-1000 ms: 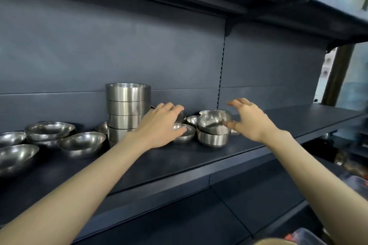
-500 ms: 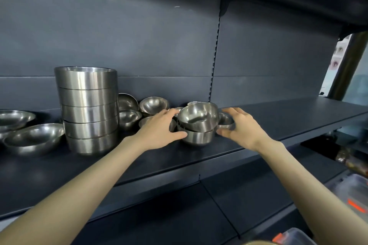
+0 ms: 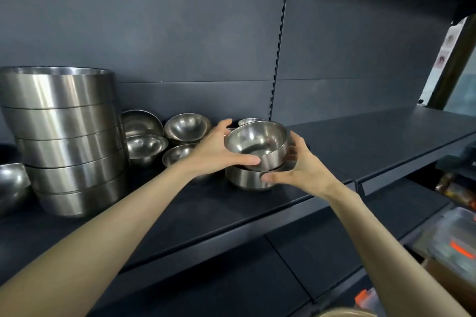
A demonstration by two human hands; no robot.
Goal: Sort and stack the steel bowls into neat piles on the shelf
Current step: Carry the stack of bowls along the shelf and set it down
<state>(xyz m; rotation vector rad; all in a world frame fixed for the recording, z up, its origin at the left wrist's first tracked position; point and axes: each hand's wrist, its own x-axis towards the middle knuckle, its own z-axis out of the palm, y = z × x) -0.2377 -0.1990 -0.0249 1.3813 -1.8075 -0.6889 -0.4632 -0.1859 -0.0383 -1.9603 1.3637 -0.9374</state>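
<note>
A tall stack of wide straight-sided steel bowls [image 3: 61, 136] stands at the left of the dark grey metal shelf [image 3: 373, 144]. Between it and the hands, small round steel bowls [image 3: 187, 127] crowd the back, some half hidden by the left wrist. The left hand [image 3: 216, 153] grips a shiny flat-bottomed steel bowl [image 3: 257, 144], thumb on its near wall and fingers behind the rim. The bowl is tipped, its mouth facing up and towards the viewer, its base resting in a matching lower steel bowl [image 3: 246, 179] on the shelf. The right hand [image 3: 302, 171] curves round their right side with its thumb at the lower bowl; whether it grips cannot be told. A dark grey back panel [image 3: 180, 33] rises behind.
</note>
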